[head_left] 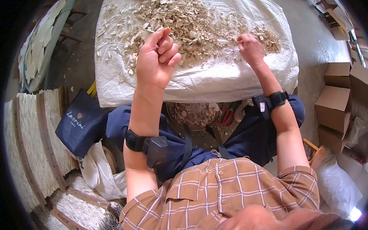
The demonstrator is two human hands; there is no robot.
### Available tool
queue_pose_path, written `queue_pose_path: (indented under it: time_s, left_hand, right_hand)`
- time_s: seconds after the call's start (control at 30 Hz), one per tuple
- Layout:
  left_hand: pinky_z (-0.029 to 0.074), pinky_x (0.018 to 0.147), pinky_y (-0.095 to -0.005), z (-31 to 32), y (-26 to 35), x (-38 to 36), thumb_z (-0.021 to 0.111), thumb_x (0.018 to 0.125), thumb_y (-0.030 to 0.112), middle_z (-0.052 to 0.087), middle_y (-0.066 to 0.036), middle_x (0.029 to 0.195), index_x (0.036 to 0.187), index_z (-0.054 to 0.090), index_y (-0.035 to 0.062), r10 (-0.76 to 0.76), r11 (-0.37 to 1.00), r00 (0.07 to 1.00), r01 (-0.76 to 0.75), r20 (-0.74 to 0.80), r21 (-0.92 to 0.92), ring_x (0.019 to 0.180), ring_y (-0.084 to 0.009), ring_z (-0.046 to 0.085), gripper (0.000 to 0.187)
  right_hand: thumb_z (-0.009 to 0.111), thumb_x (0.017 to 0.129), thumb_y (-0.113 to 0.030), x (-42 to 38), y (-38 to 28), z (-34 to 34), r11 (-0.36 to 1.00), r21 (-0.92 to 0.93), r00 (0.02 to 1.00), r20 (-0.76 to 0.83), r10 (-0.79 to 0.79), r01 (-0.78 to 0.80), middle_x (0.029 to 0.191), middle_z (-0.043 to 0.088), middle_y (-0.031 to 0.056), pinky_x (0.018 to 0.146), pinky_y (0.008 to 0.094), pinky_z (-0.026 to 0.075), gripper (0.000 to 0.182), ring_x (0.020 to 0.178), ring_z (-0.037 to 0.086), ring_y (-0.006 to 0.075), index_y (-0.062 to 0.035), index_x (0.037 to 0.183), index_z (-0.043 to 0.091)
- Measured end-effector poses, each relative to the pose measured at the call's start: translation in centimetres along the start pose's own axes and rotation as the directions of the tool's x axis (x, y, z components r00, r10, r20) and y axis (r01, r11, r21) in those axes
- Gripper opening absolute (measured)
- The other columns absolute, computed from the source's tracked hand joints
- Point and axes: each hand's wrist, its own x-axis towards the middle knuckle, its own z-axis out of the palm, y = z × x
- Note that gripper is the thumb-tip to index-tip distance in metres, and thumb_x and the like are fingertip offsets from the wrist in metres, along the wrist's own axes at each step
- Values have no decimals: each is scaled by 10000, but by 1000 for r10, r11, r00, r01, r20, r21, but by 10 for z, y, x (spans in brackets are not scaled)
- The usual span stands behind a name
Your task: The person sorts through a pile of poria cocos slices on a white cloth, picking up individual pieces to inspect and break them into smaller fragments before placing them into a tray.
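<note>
Far left: stacked white mats (29, 148) with brown bands, standing on the floor. Just right of these: dark blue bag (79, 122) with white lettering, leaning by the near left corner of the table; white sack (101, 174) below it. Centre: table covered with a white sheet (215, 79), draped over the near edge. Across the sheet: pile of pale chips (197, 21), thickest toward the middle and far side, scattered thin toward the left edge. Left hand (157, 59): raised over the near left part of the pile, palm toward the camera, fingers curled half shut, one chip (145, 34) pinched at the fingertips; black strap with a small unit on the wrist. Right hand (250, 48): lowered onto the right part of the pile near the near edge, fingers bent down into the chips, back of hand up; cannot tell whether anything is gripped. Black strap on that wrist also. Below the near edge, between the knees: round container (192, 114) holding more chips. Far right: cardboard boxes (337, 105) stacked on the floor, well apart from the table.
</note>
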Motion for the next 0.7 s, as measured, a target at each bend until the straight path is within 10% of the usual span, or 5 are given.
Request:
queue_pose_path:
  time_s: [0.33, 0.53, 0.63, 0.7]
  left_hand:
    - [219, 359, -209, -1, -2, 0, 433, 872, 154, 258, 40, 520, 820, 523, 24, -3, 1000, 1000, 3, -14, 10, 414, -58, 235, 166]
    - [227, 384, -213, -5, -5, 2, 427, 874, 154, 261, 40, 528, 830, 517, 23, -19, 1000, 1000, 19, 15, 7, 428, -65, 239, 164]
    - [274, 432, -221, -8, -20, 6, 432, 871, 158, 311, 27, 563, 836, 512, 26, -25, 999, 998, 27, -51, 41, 475, -75, 296, 158]
    - [301, 464, -234, -6, -35, 10, 438, 868, 158, 345, 15, 593, 838, 510, 23, -62, 997, 995, 66, -82, 44, 507, -86, 327, 156]
  right_hand:
    - [540, 780, -222, -3, -24, 1, 970, 239, 984, 155, -90, 51, 866, 581, 66, 699, 351, 461, 139, 802, 574, 234, -134, 871, 597]
    - [551, 777, -223, 2, -17, 15, 946, 301, 992, -27, -120, 123, 799, 595, 77, 631, 339, 468, 138, 688, 588, 220, -111, 819, 619]
    - [567, 795, -187, 8, -16, 2, 525, 745, 910, 371, 188, -412, 682, 589, 49, 498, 239, 427, 186, 549, 522, 100, -18, 852, 619]
    - [568, 799, -178, 8, -14, -9, 364, 806, 884, 439, 161, -467, 679, 582, 36, 471, 217, 402, 184, 533, 501, 81, -10, 859, 617]
